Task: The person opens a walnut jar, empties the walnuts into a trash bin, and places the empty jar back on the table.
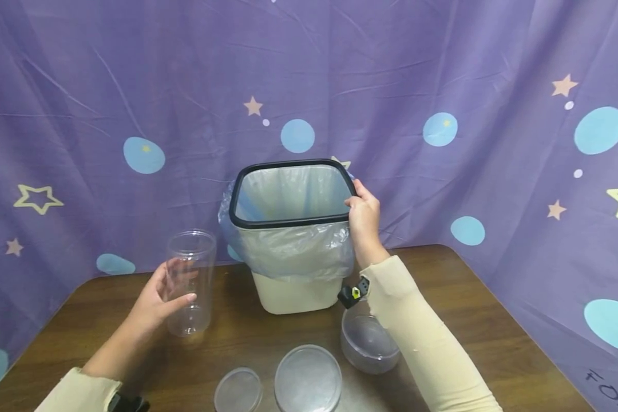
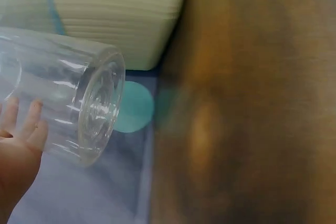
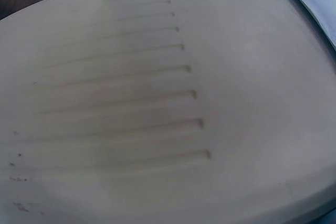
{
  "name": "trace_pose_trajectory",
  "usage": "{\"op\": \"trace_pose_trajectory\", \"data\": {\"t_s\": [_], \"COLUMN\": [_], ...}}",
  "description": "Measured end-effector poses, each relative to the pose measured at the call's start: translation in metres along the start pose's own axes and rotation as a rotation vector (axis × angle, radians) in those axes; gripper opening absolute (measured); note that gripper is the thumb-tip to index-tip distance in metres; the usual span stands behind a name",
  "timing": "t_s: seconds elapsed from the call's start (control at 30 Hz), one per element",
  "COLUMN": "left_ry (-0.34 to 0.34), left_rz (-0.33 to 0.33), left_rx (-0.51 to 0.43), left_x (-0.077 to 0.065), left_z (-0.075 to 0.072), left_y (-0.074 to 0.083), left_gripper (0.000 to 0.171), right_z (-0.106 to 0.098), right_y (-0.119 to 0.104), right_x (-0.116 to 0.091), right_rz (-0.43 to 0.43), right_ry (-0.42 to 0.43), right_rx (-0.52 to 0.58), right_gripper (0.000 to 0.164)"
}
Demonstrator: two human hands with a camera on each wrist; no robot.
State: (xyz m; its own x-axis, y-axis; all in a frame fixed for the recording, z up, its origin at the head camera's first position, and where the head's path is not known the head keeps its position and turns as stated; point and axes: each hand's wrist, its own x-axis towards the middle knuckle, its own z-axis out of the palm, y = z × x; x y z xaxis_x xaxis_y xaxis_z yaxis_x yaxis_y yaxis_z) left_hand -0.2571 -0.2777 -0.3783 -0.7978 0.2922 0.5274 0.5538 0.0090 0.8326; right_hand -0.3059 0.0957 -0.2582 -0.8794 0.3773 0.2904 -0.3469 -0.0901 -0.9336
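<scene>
My left hand [image 1: 151, 300] holds a clear plastic jar [image 1: 202, 280] upright, its thumb and fingers around the side, at the left of the head view. The jar's round base [image 2: 100, 108] shows large in the left wrist view. With my right hand [image 1: 365, 223] I grip the right side of the black rim [image 1: 293, 222] of a cream trash bin [image 1: 298, 296]. A translucent bag [image 1: 304, 252] lines the bin and hangs over its outside. The bin's ribbed wall [image 3: 126, 98] fills the right wrist view, where that hand is not seen.
Near the front of the brown wooden table [image 1: 443, 303] lie two round lids, a small one [image 1: 238, 391] and a larger one [image 1: 308, 377]. A low clear round bowl [image 1: 368, 343] stands beside them, partly under the right forearm. A purple curtain [image 1: 391, 68] hangs behind.
</scene>
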Motion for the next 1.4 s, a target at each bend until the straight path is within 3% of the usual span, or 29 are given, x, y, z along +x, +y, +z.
{"op": "trace_pose_trajectory", "data": {"t_s": [0.2, 0.4, 0.83, 1.1, 1.4], "left_ry": [0.042, 0.069, 0.053, 0.017, 0.007], "left_rz": [-0.009, -0.081, -0.049, -0.086, -0.069], "left_rx": [-0.064, -0.059, -0.179, -0.163, -0.200], "left_x": [-0.020, -0.032, -0.040, -0.043, -0.044], "left_z": [0.003, 0.003, 0.006, 0.009, 0.009], "left_y": [-0.012, -0.022, -0.038, -0.040, -0.044], "left_gripper": [0.072, 0.075, 0.082, 0.079, 0.075], "right_z": [0.001, 0.001, 0.001, -0.001, 0.000], "right_y": [0.001, 0.002, 0.001, 0.000, -0.001], "right_x": [0.000, 0.001, 0.000, -0.001, -0.001], "right_rz": [-0.005, -0.016, -0.008, 0.006, -0.006], "right_ry": [-0.003, -0.006, -0.003, -0.001, 0.012], "right_rx": [0.009, 0.030, 0.007, -0.004, 0.012], "right_gripper": [0.057, 0.057, 0.057, 0.057, 0.057]}}
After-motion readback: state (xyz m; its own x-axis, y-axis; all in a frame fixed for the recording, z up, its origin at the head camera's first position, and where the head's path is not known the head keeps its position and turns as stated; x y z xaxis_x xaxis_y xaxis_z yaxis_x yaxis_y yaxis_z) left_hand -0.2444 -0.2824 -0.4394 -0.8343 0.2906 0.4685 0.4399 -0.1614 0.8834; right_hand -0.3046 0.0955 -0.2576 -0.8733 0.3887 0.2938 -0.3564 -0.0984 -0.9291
